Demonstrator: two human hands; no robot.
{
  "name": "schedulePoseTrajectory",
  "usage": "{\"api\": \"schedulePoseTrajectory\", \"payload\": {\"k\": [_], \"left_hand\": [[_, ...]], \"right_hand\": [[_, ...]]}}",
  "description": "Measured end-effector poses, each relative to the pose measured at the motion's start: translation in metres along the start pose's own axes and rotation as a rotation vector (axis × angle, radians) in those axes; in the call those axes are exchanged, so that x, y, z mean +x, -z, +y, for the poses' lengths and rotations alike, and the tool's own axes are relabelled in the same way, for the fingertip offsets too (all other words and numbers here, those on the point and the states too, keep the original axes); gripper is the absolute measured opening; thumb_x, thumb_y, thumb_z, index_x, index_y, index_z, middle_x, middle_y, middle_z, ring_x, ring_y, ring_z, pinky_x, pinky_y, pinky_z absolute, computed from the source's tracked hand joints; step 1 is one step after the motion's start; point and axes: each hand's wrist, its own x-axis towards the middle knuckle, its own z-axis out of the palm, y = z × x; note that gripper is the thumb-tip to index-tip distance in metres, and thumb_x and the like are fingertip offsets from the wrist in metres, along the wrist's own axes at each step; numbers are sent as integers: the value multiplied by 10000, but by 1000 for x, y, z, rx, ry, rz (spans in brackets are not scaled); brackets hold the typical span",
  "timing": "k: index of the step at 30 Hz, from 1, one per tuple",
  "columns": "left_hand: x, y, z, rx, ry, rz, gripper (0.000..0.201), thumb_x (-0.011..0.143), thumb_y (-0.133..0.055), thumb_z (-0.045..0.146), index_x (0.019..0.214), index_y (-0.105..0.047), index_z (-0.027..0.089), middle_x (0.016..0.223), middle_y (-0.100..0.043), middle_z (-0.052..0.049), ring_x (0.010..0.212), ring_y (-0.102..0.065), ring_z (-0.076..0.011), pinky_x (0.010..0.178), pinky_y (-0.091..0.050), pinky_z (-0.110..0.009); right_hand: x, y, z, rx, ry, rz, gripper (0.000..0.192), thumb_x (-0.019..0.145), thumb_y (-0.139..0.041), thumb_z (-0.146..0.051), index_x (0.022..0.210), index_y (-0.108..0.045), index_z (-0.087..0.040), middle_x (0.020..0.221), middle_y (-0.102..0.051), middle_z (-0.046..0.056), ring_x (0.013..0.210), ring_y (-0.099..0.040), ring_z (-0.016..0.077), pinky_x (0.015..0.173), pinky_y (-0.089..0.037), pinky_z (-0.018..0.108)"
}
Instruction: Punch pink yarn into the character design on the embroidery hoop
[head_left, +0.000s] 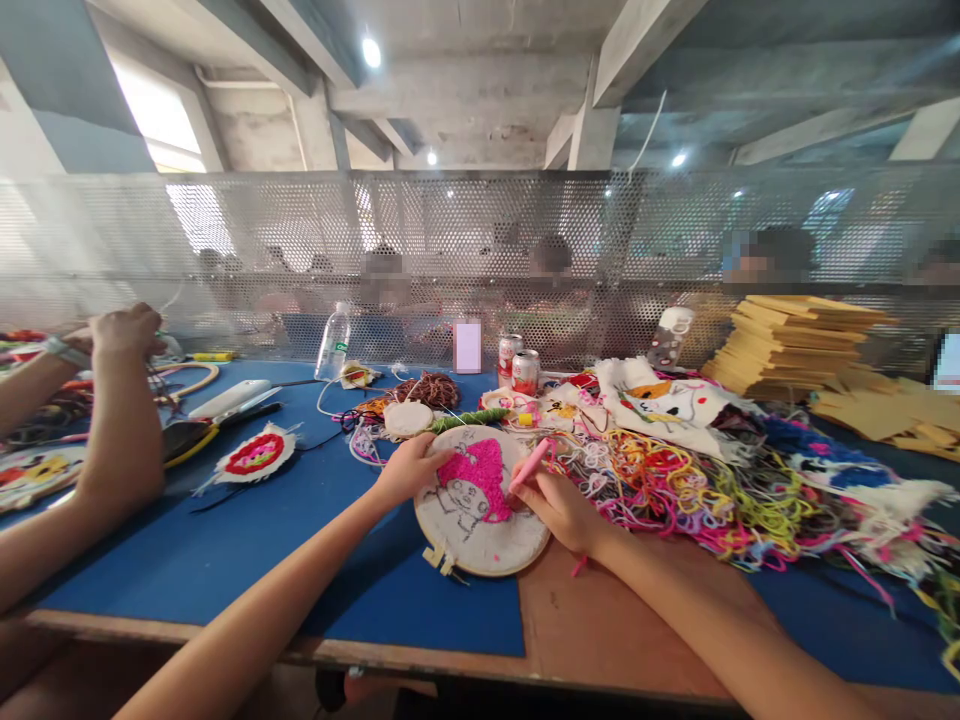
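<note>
The blue-covered desk (pixel 225 540) filled the lower half of the frame, and a big tangle of loose yarn (pixel 675 490) lay right of centre, just beside the embroidery hoop (pixel 480 505) at the middle; a strand could likely have snagged on the tool and dragged into the stitching. The left hand (pixel 409 468) was clamped on the hoop's upper-left rim and the right hand (pixel 559 505) was closed around a pink punch needle (pixel 529 465) with its tip at the pink patch. If that grip had loosened, the hoop might have shifted and the needle strayed onto the drawn outline.
</note>
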Motion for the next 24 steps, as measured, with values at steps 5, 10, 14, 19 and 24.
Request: {"api": "schedulePoseTrajectory", "payload": {"k": [5,10,14,19,24], "left_hand": [[-9,3,6,382,50,-42,439,850,-349,508,829,-604,152,771,-637,-101,734,-597,-257,655,-423,-332],[-21,6,34,477,-228,102,520,888,-308,505,1137,-556,121,1038,-597,-155,1000,-536,-292,864,-394,-405],[-26,2,72,120,-443,-34,433,898,-349,445,1203,-503,179,1067,-579,-88,987,-536,-208,855,-418,-320],[-31,-16,95,49,-466,60,229,879,-417,348,816,-547,171,858,-573,-48,744,-537,-164,655,-410,-266],[-34,-37,78,-80,-446,55,195,881,-401,338,791,-483,186,696,-549,-7,608,-496,-135,546,-344,-235]], "right_hand": [[1,-3,3,44,-47,10,228,904,-392,-377,888,-519,-190,752,-635,31,691,-612,174,669,-455,292],[4,-4,-2,-5,-79,32,220,883,-442,-375,906,-549,-184,751,-664,37,691,-625,182,642,-446,279],[9,-4,-8,-118,-55,-8,221,877,-439,-352,895,-573,-177,736,-670,41,657,-618,183,597,-420,265],[8,3,-22,-263,-96,-73,216,855,-456,-293,804,-627,-172,768,-693,63,700,-631,202,601,-401,262],[-8,41,-50,-431,-149,9,245,815,-532,-385,676,-646,-219,580,-643,5,526,-571,162,499,-341,244]]}}
